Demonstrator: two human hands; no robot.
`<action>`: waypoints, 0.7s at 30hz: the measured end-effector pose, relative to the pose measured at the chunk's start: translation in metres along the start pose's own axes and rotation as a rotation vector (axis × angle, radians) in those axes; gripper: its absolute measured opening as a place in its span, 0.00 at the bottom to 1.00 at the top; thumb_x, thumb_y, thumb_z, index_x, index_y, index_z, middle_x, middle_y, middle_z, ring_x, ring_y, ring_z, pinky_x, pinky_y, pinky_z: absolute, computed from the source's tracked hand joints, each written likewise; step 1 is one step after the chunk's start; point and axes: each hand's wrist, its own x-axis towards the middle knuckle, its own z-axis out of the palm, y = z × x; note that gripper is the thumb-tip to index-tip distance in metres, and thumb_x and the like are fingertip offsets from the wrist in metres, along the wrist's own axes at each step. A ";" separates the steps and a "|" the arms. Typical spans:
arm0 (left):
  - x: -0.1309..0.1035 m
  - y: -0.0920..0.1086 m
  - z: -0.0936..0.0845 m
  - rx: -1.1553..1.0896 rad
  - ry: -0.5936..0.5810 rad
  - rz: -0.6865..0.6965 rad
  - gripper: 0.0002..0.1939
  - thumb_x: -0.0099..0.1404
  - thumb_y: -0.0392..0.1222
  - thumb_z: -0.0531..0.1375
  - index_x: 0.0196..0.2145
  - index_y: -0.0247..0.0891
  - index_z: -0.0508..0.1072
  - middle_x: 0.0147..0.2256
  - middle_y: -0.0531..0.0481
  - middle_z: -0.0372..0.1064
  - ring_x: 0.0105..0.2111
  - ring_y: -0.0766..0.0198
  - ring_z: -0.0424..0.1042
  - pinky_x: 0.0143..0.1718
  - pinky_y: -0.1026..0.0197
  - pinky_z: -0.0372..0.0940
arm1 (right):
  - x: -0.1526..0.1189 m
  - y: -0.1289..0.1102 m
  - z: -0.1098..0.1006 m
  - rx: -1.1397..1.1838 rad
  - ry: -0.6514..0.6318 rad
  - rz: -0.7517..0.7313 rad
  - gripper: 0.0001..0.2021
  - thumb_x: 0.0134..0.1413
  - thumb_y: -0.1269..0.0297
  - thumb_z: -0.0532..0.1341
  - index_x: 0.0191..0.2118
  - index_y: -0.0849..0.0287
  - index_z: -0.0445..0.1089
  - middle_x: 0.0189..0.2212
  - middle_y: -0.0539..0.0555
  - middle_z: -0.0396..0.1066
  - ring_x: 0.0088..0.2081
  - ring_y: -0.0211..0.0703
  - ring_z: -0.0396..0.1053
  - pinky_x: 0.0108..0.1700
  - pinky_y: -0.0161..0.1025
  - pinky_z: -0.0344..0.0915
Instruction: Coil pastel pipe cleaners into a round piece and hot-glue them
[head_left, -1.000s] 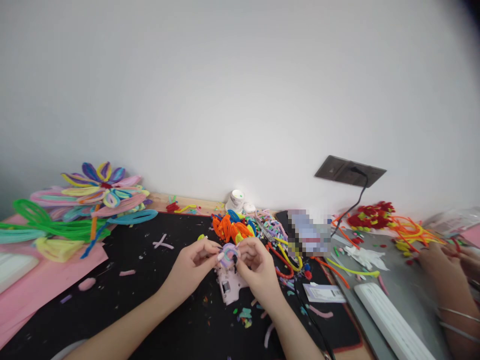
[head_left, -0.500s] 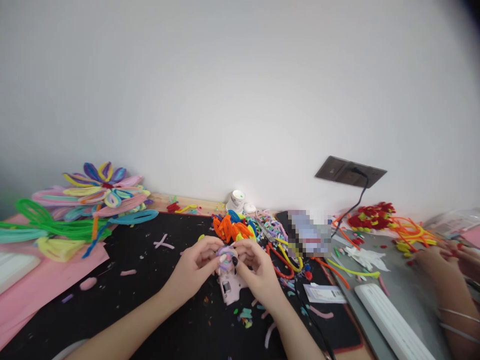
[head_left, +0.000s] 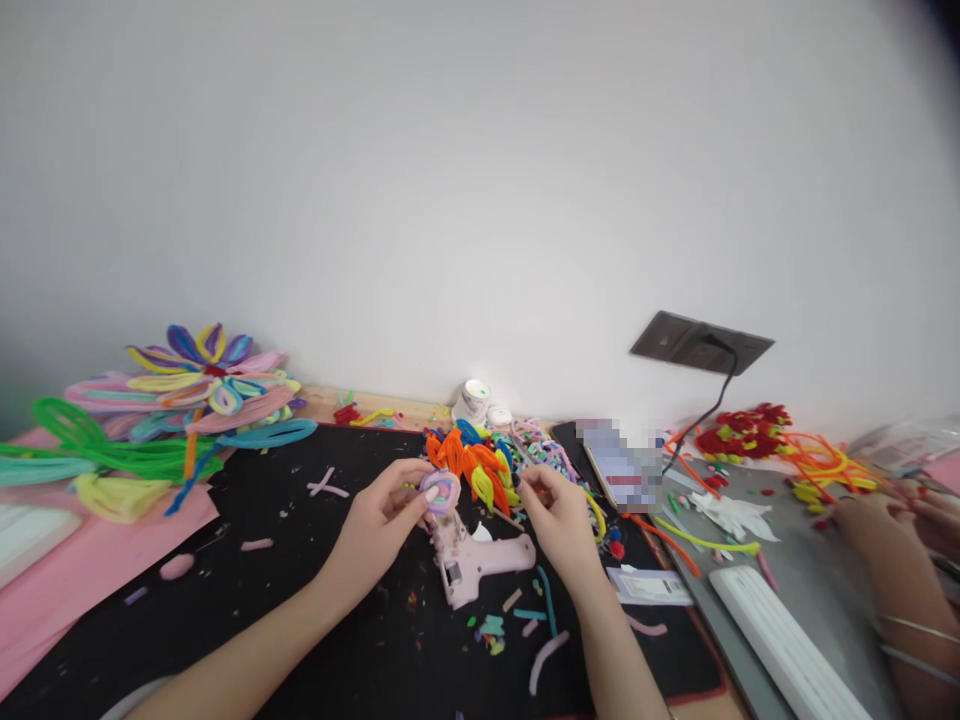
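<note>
Between thumb and fingers, my left hand (head_left: 394,505) pinches a pastel coil of pipe cleaner (head_left: 441,494), wound in pink, lilac and blue. Just below the coil lies a pale pink hot glue gun (head_left: 480,565), its handle pointing right. My right hand (head_left: 555,510) is apart from the coil, to its right, fingers closed around a small black ball (head_left: 516,481) that is mostly hidden by the fingertips. Behind the hands sits a bunch of orange and yellow looped pipe cleaners (head_left: 469,462).
A large pipe-cleaner flower (head_left: 214,372) leans at the left by pink paper (head_left: 97,590). Pipe-cleaner scraps (head_left: 547,665) litter the black mat (head_left: 285,620). A phone (head_left: 611,465), a white power strip (head_left: 780,640) and another person's hands (head_left: 870,525) are on the right.
My right hand has moved right, away from the coil, taking the small black ball from the coil's edge. The glue gun's handle is now uncovered. My left hand still holds the coil.
</note>
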 end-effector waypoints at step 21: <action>0.004 0.003 0.000 -0.035 0.005 -0.022 0.12 0.59 0.44 0.61 0.40 0.37 0.70 0.36 0.47 0.74 0.26 0.64 0.72 0.28 0.60 0.69 | 0.100 0.057 -0.040 -0.612 -0.035 0.251 0.09 0.53 0.74 0.59 0.38 0.62 0.76 0.35 0.57 0.78 0.39 0.46 0.74 0.41 0.36 0.64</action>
